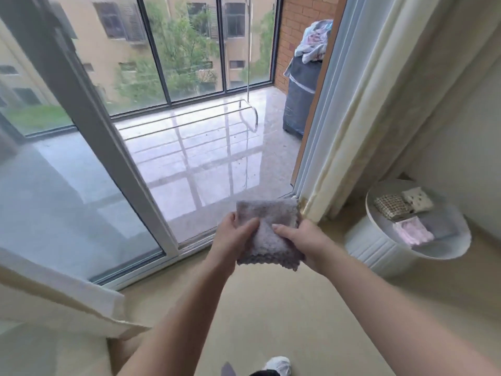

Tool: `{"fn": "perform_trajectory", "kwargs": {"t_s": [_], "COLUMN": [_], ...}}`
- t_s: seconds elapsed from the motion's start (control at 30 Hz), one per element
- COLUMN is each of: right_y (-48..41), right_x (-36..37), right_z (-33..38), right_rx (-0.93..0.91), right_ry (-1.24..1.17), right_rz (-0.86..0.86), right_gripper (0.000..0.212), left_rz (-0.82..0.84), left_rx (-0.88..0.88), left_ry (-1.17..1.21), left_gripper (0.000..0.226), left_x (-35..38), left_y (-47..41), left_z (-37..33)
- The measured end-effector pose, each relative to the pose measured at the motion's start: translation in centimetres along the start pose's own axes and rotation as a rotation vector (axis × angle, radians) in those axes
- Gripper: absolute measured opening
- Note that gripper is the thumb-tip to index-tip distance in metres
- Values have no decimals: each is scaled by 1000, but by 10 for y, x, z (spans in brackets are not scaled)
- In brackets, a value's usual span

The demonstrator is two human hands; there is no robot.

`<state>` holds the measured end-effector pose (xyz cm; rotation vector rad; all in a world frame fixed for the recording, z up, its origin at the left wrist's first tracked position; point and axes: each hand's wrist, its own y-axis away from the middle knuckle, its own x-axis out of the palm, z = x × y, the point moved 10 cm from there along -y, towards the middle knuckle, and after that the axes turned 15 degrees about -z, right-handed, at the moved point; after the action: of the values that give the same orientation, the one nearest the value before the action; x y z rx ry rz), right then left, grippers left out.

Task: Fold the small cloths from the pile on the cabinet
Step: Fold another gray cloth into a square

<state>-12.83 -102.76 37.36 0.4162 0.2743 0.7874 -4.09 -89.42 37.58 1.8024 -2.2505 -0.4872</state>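
Head view looks down past a sliding glass door [89,147] filling the left and centre of the frame, with a pale curtain [379,90] hanging down the upper right. Lower right stands a round white cabinet [374,248]. The grey cloth [268,229], already doubled into a rough square, hangs in mid-air at centre, well apart from the cabinet. The left hand [233,234] pinches its left edge, thumb on the front face. The right hand [303,237] grips the right edge the same way, fingers curled behind.

On the cabinet top lie three small folded cloths: a checked cloth [391,206], a white cloth [417,199] just beside it, and a pink cloth [413,230] nearer the frame's bottom.

With no surface beneath, the fluffy layers could slide apart or a corner could drop open if either pinch loosens during the next fold. Setting it down carelessly might also nudge the folded ones out of shape.
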Motion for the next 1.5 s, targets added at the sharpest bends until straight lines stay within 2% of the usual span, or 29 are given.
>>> {"fn": "perform_trajectory", "kwargs": {"t_s": [0.13,0.27,0.4,0.47,0.57,0.67,0.77,0.83,0.93,1.07,1.17,1.27,1.4,1.5], "right_y": [-52,-93,-139,-156,-177,-213,-254,-281,-335,-407,-447,-490,-540,-573], "right_x": [-123,-219,-313,-354,-418,-474,-513,-532,-571,-638,-683,-725,-786,-823], "right_z": [12,9,19,21,24,32,31,25,15,13,17,-3,-67,-119], "right_rx": [45,165,146,141,122,77,108,145,180,237,239,261,375,452], "right_ry": [-104,-127,-171,-133,21,82,49,58,116,69,109,226,429,566], "right_rz": [-90,-36,-25,20,87,118,142,168,159,90,62,41,8,39], "right_gripper": [42,31,28,23,12,14,14,13,24,22,7,6,18,11], "left_rz": [132,240,248,206,86,18,-37,-77,-128,-103,-81,-19,20,26], "left_rx": [70,83,65,39,44,88,54,41,78,-3,-63,-145,-208,-254], "left_ry": [-93,-142,-102,-83,-119,-178,-226,-269,-313,-311,-328,-379,-530,-640], "left_gripper": [29,39,36,32,10,9,7,11,31,39,36,9,8,13], "left_x": [130,243,341,385,444,501,550,580,630,712,768,823,884,923], "left_y": [1,5,12,18,30,40,34,23,-2,-35,-55,-65,-70,-72], "left_z": [-18,-18,2,17,29,29,39,50,64,82,98,128,186,240]}}
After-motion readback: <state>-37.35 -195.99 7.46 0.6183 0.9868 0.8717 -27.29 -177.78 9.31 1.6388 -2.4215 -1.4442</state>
